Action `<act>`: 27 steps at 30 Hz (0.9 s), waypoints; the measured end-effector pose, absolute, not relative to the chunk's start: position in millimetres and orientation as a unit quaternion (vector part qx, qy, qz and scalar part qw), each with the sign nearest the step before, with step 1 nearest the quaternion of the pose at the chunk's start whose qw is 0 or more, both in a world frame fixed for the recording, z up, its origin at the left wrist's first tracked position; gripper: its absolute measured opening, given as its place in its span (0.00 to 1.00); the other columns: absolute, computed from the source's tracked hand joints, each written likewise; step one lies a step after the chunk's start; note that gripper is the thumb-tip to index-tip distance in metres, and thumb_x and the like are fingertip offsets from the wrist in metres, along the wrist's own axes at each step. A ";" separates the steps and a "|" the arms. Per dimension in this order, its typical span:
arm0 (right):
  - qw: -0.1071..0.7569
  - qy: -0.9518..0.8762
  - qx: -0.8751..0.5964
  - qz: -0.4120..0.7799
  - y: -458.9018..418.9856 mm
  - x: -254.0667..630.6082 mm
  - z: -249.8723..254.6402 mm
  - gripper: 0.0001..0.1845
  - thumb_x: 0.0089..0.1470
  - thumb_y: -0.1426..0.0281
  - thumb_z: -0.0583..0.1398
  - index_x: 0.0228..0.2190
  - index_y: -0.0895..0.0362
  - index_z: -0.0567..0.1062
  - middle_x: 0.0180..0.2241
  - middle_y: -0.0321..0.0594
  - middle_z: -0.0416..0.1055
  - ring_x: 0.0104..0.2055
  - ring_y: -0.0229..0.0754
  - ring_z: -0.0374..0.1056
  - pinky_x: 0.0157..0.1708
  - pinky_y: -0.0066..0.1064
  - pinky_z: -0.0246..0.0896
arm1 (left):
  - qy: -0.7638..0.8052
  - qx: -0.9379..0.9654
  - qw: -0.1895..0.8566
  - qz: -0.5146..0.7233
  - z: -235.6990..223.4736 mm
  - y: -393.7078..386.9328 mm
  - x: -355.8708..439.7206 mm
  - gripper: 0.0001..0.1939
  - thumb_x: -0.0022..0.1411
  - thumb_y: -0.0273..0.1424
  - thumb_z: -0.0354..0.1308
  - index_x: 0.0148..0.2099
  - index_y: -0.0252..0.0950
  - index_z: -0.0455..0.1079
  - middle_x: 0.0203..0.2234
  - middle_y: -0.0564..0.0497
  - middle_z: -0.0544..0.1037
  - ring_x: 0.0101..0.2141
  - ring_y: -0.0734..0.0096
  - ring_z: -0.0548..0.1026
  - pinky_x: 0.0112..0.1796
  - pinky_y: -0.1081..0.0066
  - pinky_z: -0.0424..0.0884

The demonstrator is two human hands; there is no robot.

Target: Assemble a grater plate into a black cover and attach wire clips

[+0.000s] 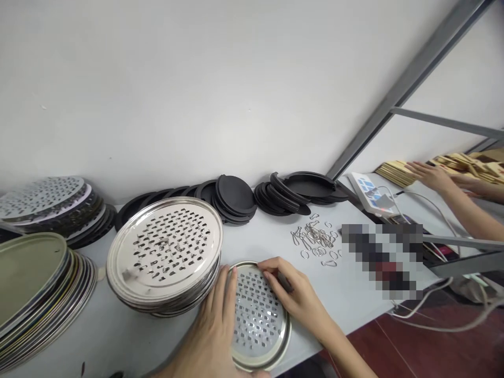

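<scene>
A round metal grater plate [258, 310] with rows of raised holes lies near the front edge of the table, its rim pale and raised. My left hand [214, 320] grips its left side, fingers stretched along the rim and thumb at the lower edge. On the upper right rim, the bent fingers of my right hand [293, 291] press and hold the plate. Just left of my left hand rises a stack of larger silver grater plates [165, 252]. Parts of the held plate's left rim are hidden under my left hand.
Black round trays [236, 194] line the wall. Metal clips and rings [315, 236] lie scattered at right. Stacks of round plates [31, 294] stand at left. Beyond a grey metal frame [366, 121], a co-worker's hands [433, 176] are near wooden pieces [394, 172]. Cables hang at right.
</scene>
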State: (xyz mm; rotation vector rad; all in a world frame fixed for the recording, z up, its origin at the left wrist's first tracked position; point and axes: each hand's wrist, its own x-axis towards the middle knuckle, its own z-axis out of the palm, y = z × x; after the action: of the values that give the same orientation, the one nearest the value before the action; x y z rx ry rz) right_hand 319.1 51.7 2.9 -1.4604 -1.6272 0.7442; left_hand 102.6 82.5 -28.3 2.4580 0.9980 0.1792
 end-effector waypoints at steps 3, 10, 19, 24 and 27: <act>0.411 -0.606 -0.614 0.296 54.1 316.9 0.4 0.09 0.64 0.67 0.52 0.42 0.53 0.71 0.36 0.39 0.73 0.37 0.41 0.69 0.36 0.31 0.65 | 0.372 0.894 0.246 0.043 -23.0 82.2 104.5 0.73 0.39 0.52 0.66 0.67 0.38 0.13 0.68 0.35 0.30 0.64 0.33 0.39 0.58 0.39 0.55; 0.395 -0.586 -0.667 0.236 56.7 304.7 3.1 0.09 0.62 0.65 0.55 0.35 0.53 0.74 0.32 0.39 0.74 0.37 0.45 0.68 0.40 0.39 0.63 | 0.371 0.896 0.241 0.027 -18.0 82.4 106.2 0.73 0.39 0.51 0.65 0.66 0.37 0.11 0.67 0.34 0.29 0.65 0.34 0.37 0.59 0.40 0.53; 0.361 -0.639 -0.650 0.199 48.8 300.5 7.2 0.13 0.64 0.68 0.51 0.41 0.52 0.76 0.36 0.43 0.71 0.39 0.47 0.63 0.43 0.45 0.61 | 0.368 0.897 0.242 0.032 -23.1 83.0 105.1 0.69 0.38 0.55 0.63 0.70 0.26 0.32 0.67 0.31 0.33 0.64 0.31 0.39 0.59 0.40 0.53; 0.364 -0.629 -0.664 0.175 46.3 294.0 0.2 0.13 0.64 0.69 0.50 0.43 0.52 0.74 0.36 0.45 0.65 0.41 0.48 0.61 0.42 0.45 0.61 | 0.376 0.893 0.245 0.030 -22.9 83.8 105.2 0.68 0.37 0.55 0.64 0.69 0.23 0.39 0.67 0.30 0.35 0.64 0.32 0.39 0.60 0.42 0.53; 0.365 -0.642 -0.650 0.182 46.2 293.8 -1.9 0.13 0.65 0.70 0.49 0.45 0.53 0.72 0.37 0.45 0.64 0.41 0.48 0.60 0.42 0.46 0.61 | 0.381 0.891 0.248 0.016 -20.1 83.7 105.9 0.67 0.37 0.55 0.64 0.69 0.24 0.39 0.67 0.31 0.34 0.65 0.34 0.39 0.60 0.44 0.52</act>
State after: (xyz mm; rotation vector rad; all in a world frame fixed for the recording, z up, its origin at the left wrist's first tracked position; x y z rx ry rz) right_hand 293.8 46.2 -1.9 -1.6712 -1.6505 0.4689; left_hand 105.9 83.7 -20.1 2.4274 1.0380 0.0433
